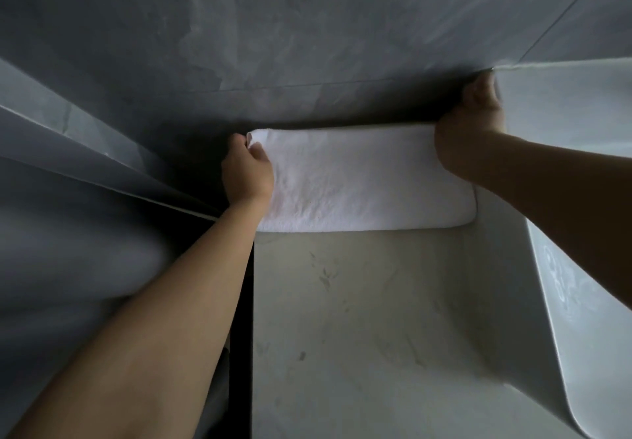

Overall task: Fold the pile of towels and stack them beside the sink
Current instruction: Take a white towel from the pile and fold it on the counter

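A white folded towel [362, 178] lies flat at the back of the pale counter [359, 319], against the grey wall. My left hand [247, 171] grips the towel's far left corner, fingers curled round the edge. My right hand [470, 131] holds the towel's far right corner, close to the white sink [564, 124], with its fingers hidden behind the hand. The towel's right end touches the sink's side.
The white sink's rim [588, 319] runs down the right side of the counter. A grey marbled wall [307, 45] stands right behind the towel. A dark gap [241, 319] and a grey slanted panel [85, 165] lie left of the counter.
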### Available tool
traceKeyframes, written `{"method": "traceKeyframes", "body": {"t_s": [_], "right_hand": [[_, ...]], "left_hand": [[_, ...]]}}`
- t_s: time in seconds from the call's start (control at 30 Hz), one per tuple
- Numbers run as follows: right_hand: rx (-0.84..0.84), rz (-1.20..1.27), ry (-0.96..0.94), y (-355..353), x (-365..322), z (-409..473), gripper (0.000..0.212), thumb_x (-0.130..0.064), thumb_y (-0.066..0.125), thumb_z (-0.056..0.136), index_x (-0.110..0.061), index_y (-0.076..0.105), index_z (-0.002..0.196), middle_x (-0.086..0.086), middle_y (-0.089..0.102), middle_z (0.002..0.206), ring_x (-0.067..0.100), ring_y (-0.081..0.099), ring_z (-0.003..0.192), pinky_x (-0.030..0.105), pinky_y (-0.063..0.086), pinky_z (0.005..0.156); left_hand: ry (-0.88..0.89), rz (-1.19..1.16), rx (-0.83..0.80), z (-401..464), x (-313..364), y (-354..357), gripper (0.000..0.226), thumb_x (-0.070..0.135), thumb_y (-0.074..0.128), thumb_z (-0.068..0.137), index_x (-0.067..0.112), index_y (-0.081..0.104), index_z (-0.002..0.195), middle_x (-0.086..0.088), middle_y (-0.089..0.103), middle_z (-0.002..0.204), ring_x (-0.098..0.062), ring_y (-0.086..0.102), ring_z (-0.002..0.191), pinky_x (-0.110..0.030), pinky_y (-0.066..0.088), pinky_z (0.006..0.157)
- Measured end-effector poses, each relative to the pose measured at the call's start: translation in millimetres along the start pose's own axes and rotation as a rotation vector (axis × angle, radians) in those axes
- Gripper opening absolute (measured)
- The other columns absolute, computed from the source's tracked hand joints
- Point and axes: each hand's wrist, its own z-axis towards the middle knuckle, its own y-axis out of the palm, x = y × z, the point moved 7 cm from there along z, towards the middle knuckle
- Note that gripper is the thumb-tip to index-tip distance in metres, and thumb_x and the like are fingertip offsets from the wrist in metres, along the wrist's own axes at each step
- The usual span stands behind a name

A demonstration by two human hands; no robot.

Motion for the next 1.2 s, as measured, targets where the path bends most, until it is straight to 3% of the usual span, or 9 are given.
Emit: {"method": "traceKeyframes", "body": {"t_s": [0.03,0.1,0.2,0.3,0.43,0.53,0.67,0.83,1.2], "right_hand": [[0.208,0.15,0.084,-8,5,9,0.048,-0.028,0.036,0.1,-0.018,0.041,0.146,0.012,0.033,0.154,0.04,0.018,0.144,0.058,0.007,0.116],[0.178,0.226,0.191,-11,4,5,0.056,-0.032,0.031,0.099,-0.012,0.028,0.151,0.015,0.022,0.158,0.043,0.01,0.145,0.061,0.003,0.114],[0.291,0.402,0.239,-17,9,-3,0.053,-0.029,0.039,0.094,-0.009,0.042,0.143,0.017,0.042,0.145,0.04,0.023,0.141,0.058,-0.001,0.116],[0.588,0.836,0.177,-25,-6,-29,0.049,-0.026,0.049,0.089,-0.003,0.05,0.132,0.023,0.048,0.129,0.04,0.04,0.124,0.055,0.011,0.116],[0.514,1.051,-0.024,-22,-67,-44,0.061,-0.036,0.032,0.099,-0.013,0.018,0.153,0.013,0.015,0.16,0.034,0.014,0.146,0.049,0.0,0.12],[0.418,1.167,0.129,-1,-69,-33,0.064,-0.032,0.035,0.098,-0.01,0.014,0.154,0.014,0.015,0.16,0.034,0.014,0.145,0.048,0.002,0.12],[0.427,1.104,0.187,1,-42,-14,0.059,-0.018,0.042,0.089,-0.004,0.03,0.145,0.019,0.035,0.145,0.037,0.031,0.133,0.045,0.016,0.114],[0.45,0.982,0.169,-8,-16,1,0.039,-0.015,0.044,0.087,-0.006,0.052,0.124,0.02,0.047,0.127,0.036,0.039,0.12,0.043,0.022,0.106],[0.645,1.122,0.232,-13,0,7,0.022,-0.009,0.042,0.093,-0.002,0.054,0.11,0.024,0.047,0.117,0.04,0.041,0.111,0.044,0.024,0.1]], "left_hand": [[-0.004,0.004,0.008,-1,1,0,0.023,0.021,0.044,0.104,0.004,0.055,0.116,-0.012,0.064,0.115,-0.028,0.063,0.105,-0.03,0.043,0.077],[-0.021,0.014,0.009,0,3,1,0.024,0.02,0.044,0.104,0.003,0.053,0.118,-0.014,0.062,0.117,-0.028,0.062,0.106,-0.028,0.041,0.076],[-0.02,-0.034,0.018,-5,9,-4,0.025,0.016,0.048,0.101,0.001,0.047,0.121,-0.016,0.057,0.122,-0.03,0.06,0.109,-0.032,0.045,0.08],[0.303,0.204,0.139,-31,34,-12,0.036,0.013,0.058,0.088,0.001,0.054,0.122,-0.02,0.053,0.128,-0.037,0.052,0.115,-0.04,0.04,0.096],[0.701,0.41,-0.142,-75,54,32,0.048,0.017,0.054,0.09,0.006,0.052,0.137,-0.015,0.045,0.148,-0.035,0.039,0.138,-0.056,0.025,0.115],[0.61,0.501,-0.294,-75,43,51,0.05,0.025,0.046,0.099,0.013,0.042,0.147,-0.007,0.034,0.157,-0.03,0.026,0.147,-0.057,0.016,0.118],[0.634,0.592,-0.303,-56,47,55,0.047,0.031,0.041,0.102,0.016,0.042,0.146,-0.006,0.035,0.155,-0.03,0.03,0.143,-0.056,0.02,0.116],[0.691,0.653,-0.339,-48,53,66,0.054,0.037,0.036,0.103,0.022,0.028,0.154,-0.002,0.024,0.161,-0.028,0.016,0.149,-0.057,0.003,0.121],[0.633,0.599,-0.324,-50,49,68,0.062,0.042,0.032,0.103,0.024,0.013,0.159,-0.002,0.008,0.167,-0.028,0.003,0.153,-0.056,-0.002,0.121]]}}
